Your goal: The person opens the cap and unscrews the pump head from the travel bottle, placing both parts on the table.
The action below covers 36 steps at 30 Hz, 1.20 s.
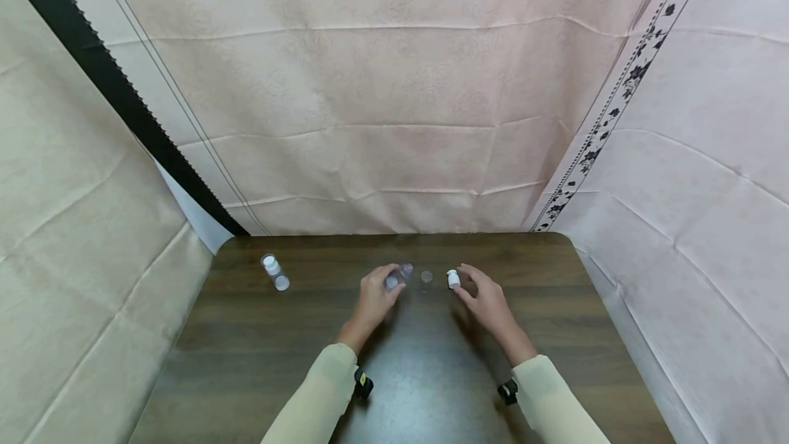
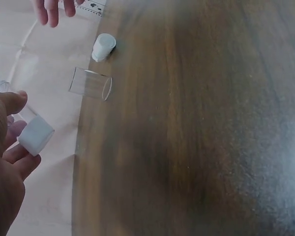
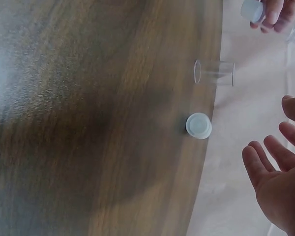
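My left hand grips a small clear bottle between thumb and fingers. The bottle has a threaded neck at one end and a white base at the other. Between the hands, a clear plastic cylinder stands on the table. Right of it is a white cap-like piece, its round end showing in the right wrist view. Beside that piece my right hand is held with fingers apart and nothing between them; the right wrist view shows a gap between its fingertips and the white piece.
A second clear bottle with a white cap and white base sits at the far left of the brown wooden table. Pale cloth hangs behind the table's far edge and along both sides.
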Motion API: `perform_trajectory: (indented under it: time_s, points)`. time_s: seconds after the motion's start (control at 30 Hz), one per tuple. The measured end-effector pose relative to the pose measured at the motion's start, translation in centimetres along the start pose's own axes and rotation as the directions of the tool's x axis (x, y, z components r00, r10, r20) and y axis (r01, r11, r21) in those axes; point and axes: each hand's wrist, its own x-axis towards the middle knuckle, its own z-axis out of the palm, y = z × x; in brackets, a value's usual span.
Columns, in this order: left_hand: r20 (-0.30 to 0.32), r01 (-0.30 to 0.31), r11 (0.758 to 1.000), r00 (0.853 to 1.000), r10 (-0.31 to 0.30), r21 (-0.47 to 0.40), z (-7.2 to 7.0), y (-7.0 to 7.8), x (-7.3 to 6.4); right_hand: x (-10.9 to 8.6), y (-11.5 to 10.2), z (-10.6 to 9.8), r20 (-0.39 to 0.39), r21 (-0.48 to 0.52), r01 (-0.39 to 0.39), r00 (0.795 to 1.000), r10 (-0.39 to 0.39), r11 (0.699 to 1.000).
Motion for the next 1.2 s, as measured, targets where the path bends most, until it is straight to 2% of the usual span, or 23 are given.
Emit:
perform_trajectory:
  time_s: [0.13, 0.33, 0.47, 0.63, 0.73, 0.9, 1.2]
  points:
    - [0.014, 0.107, 0.993, 0.994, -0.107, -0.057, 0.1, -0.3, 0.3, -0.5, -0.2, 0.0, -0.028, -0.016, 0.059, 0.998, -0.060, 0.998]
    - [0.043, 0.278, 0.958, 0.960, -0.276, -0.071, 0.5, -0.8, 0.9, -1.0, -0.6, 0.0, -0.030, -0.014, 0.077, 0.997, -0.077, 0.997]
    - [0.081, 0.342, 0.931, 0.939, -0.334, -0.125, 1.0, -1.2, 1.2, -1.3, -0.8, -0.1, -0.006, -0.009, 0.047, 0.999, -0.047, 0.999]
    - [0.139, 0.422, 0.889, 0.905, -0.401, -0.178, 1.5, -1.9, 1.6, -1.4, -1.1, -0.1, 0.015, -0.001, 0.023, 1.000, -0.023, 1.000]
    - [0.161, 0.457, 0.870, 0.887, -0.432, -0.185, 1.6, -2.2, 1.7, -1.5, -1.2, 0.0, 0.001, 0.007, 0.036, 0.999, -0.036, 0.999]
    - [0.169, 0.489, 0.850, 0.871, -0.461, -0.196, 2.0, -2.5, 1.8, -1.8, -1.1, 0.1, -0.021, 0.005, 0.062, 0.998, -0.062, 0.998]
    - [0.180, 0.512, 0.848, 0.855, -0.487, -0.139, 2.6, -3.3, 1.5, -2.5, -0.8, 0.0, -0.019, -0.011, 0.071, 0.997, -0.071, 0.997]
